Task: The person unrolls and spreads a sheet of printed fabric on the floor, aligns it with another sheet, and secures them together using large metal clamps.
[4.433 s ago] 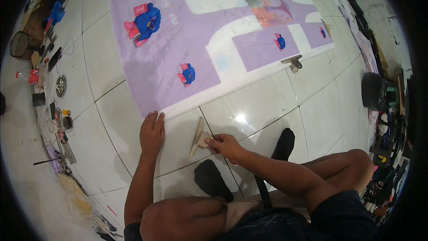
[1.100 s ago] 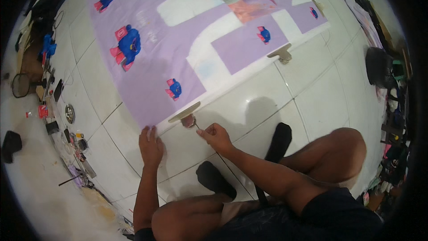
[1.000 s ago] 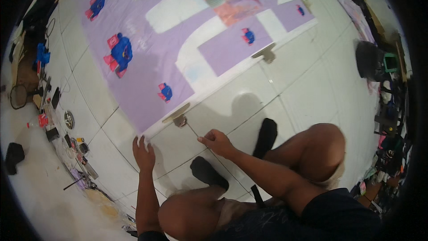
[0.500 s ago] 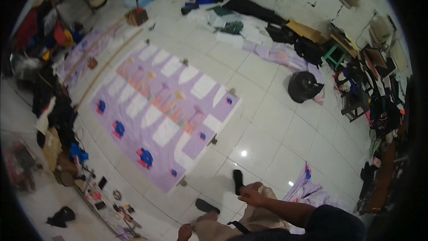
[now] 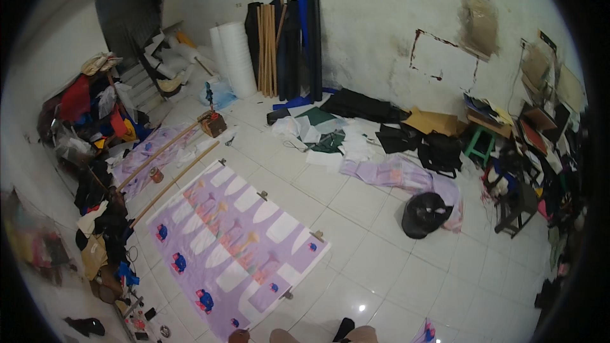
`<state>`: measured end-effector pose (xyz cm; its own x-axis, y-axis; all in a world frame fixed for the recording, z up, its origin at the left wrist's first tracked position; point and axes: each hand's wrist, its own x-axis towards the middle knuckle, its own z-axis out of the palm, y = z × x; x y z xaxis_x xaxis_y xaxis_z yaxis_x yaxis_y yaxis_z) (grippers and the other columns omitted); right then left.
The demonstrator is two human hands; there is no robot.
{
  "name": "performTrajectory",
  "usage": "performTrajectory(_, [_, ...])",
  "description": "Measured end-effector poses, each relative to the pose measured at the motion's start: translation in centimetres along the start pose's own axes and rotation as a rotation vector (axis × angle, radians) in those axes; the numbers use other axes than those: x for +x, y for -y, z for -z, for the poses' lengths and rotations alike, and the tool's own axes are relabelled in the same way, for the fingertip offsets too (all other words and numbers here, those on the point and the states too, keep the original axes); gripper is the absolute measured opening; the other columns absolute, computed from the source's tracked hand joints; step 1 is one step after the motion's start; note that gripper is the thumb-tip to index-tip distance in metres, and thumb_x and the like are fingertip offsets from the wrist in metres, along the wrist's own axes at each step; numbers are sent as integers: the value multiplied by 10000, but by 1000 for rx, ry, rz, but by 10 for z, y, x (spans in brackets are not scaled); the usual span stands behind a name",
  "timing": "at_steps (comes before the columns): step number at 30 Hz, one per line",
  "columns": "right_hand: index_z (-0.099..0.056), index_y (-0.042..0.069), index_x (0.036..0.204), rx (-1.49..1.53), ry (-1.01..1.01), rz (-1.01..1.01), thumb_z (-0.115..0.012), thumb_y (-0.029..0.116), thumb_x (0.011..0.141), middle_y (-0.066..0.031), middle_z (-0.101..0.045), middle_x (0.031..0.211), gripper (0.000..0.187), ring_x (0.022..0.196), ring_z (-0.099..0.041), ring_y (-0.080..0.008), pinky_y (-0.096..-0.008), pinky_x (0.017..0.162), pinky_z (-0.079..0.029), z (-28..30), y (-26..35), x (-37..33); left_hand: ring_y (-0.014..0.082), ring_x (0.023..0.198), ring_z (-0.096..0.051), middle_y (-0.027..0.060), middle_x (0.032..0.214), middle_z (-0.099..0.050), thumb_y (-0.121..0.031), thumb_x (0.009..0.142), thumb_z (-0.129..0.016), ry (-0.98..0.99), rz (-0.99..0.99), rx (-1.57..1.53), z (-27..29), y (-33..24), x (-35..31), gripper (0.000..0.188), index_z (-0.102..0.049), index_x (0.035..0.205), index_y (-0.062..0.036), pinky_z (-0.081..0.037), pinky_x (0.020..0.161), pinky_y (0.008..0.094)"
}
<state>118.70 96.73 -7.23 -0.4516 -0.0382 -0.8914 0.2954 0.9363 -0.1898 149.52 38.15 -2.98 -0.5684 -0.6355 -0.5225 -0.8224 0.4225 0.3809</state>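
Only a small part of my left hand (image 5: 238, 336) shows at the bottom edge, its fingers cut off. It is nearest to the lower corner of a large purple printed sheet (image 5: 254, 298), which lies flat on the tiled floor. White cut-out-like shapes, an orange-pink band and small blue-and-pink figures cover the sheet. Metal clips, one of them a clip (image 5: 262, 195) on the far edge, sit along its borders. My right hand is out of view. Beige-clad knees (image 5: 362, 335) and a black-covered foot (image 5: 345, 328) show below.
Two long wooden sticks (image 5: 178, 182) lie left of the sheet. A black plastic bag (image 5: 426, 215) stands to the right beside purple cloth (image 5: 391, 173). Rolls (image 5: 298, 51) lean on the back wall. Piled goods line both sides, with a green stool (image 5: 480, 146) at right.
My view has tilted up, so the sheet and floor sit lower and more back wall shows. My right hand has left the picture; my left hand has nearly gone out at the bottom.
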Motion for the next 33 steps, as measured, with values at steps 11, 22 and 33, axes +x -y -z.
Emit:
performTrajectory(11, [-614,69,885,313,-281,331,-622,383,905,-41,-550,608,315,518,-525,-192,-361,442,-426,226,86,198,247,1051,-582,169,1116,-640,-277,890,-543,303,57,28,11,-226,174,271,-672,1042,-92,-459,839,424])
performTrajectory(22, [-568,0,1053,489,-71,458,-605,404,911,-109,-627,842,430,596,-579,-200,-334,497,-478,437,382,233,270,926,-636,127,965,-676,-330,911,-569,-163,-520,-400,88,-531,469,326,-645,1041,-41,-492,823,404])
performTrajectory(33, [-558,18,913,19,-119,519,-559,345,925,-129,-586,721,327,548,-570,-237,-382,500,-478,684,710,397,308,1118,-589,165,1148,-646,-330,924,-533,-266,-5,-338,138,-610,630,343,-634,1121,-68,-465,948,416])
